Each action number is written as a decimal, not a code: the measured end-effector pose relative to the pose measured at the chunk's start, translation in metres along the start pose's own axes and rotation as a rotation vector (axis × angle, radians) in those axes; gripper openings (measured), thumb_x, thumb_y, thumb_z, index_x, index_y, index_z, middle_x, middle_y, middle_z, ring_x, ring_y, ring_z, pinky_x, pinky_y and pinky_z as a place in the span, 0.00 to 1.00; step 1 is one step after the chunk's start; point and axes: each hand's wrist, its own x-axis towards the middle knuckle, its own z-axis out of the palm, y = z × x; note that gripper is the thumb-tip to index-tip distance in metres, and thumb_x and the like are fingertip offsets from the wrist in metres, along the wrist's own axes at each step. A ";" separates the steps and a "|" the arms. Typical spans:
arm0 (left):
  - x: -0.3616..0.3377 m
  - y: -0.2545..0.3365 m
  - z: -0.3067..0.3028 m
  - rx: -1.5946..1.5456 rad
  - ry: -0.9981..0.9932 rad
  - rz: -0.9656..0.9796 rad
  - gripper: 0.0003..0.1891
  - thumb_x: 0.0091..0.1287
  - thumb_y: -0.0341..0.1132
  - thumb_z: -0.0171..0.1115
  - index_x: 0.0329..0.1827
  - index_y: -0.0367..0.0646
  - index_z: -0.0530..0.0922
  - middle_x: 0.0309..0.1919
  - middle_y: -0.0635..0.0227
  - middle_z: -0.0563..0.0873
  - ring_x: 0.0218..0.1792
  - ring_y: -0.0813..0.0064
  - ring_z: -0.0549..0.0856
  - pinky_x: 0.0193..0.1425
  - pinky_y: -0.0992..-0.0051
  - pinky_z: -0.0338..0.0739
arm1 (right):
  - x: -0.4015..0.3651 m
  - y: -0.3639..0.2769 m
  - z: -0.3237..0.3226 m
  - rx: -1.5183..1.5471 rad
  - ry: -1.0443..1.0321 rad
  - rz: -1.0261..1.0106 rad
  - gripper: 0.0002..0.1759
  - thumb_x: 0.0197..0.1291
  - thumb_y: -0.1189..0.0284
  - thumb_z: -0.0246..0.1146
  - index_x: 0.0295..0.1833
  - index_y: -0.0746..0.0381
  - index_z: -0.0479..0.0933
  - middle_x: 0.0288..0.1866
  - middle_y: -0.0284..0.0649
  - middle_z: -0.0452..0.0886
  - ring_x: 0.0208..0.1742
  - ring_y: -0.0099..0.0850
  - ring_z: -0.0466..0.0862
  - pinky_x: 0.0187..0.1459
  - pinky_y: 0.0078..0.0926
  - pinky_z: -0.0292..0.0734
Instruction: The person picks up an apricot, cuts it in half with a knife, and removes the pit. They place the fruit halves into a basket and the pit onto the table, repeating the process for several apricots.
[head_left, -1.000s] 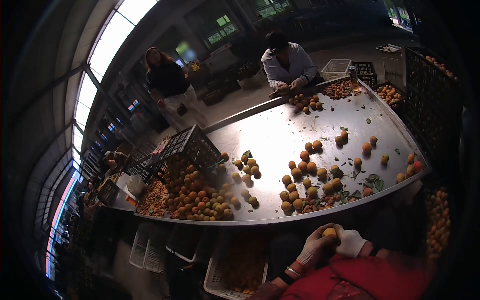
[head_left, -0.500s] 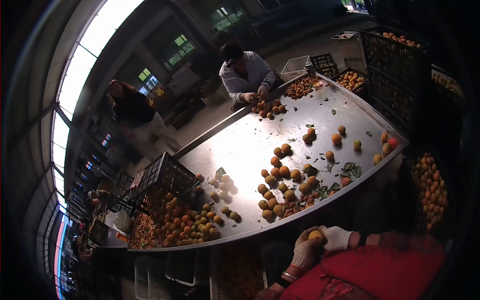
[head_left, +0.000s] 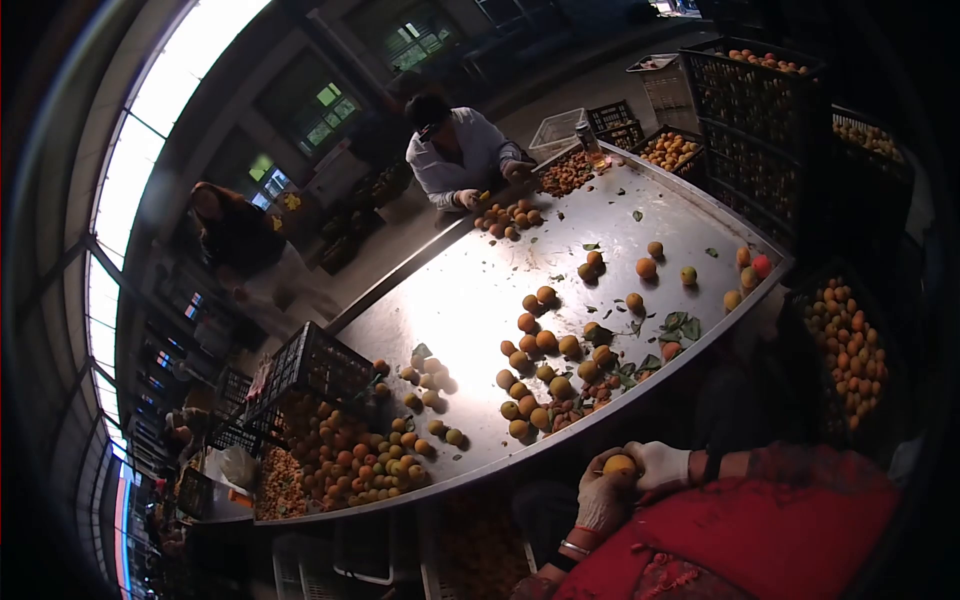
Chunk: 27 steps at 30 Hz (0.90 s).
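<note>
My left hand, in a light glove with a bracelet at the wrist, is closed around a yellow-orange apricot. Pressed against the fruit's other side is my right hand, gloved in white, its fingers mostly hidden. Both hands are in front of my red top, just off the near edge of a metal table. The nearest loose apricots lie on the tabletop among green leaves and small reddish-brown pieces.
Across the table a co-worker handles fruit beside a brown pile. A tipped black crate spills apricots at the left end. Stacked crates stand at the far right, and a container of apricots is beside me. Another person stands behind.
The whole view has shifted, so the table appears farther left. My hands stay together on the apricot. The co-worker's hands have moved apart.
</note>
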 end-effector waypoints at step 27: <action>-0.005 0.016 -0.008 -0.499 -0.212 0.297 0.32 0.66 0.27 0.62 0.72 0.45 0.57 0.63 0.53 0.71 0.63 0.55 0.74 0.67 0.58 0.73 | -0.002 -0.030 -0.008 0.043 0.268 -0.318 0.29 0.52 0.72 0.68 0.60 0.63 0.68 0.40 0.50 0.84 0.43 0.47 0.86 0.44 0.34 0.82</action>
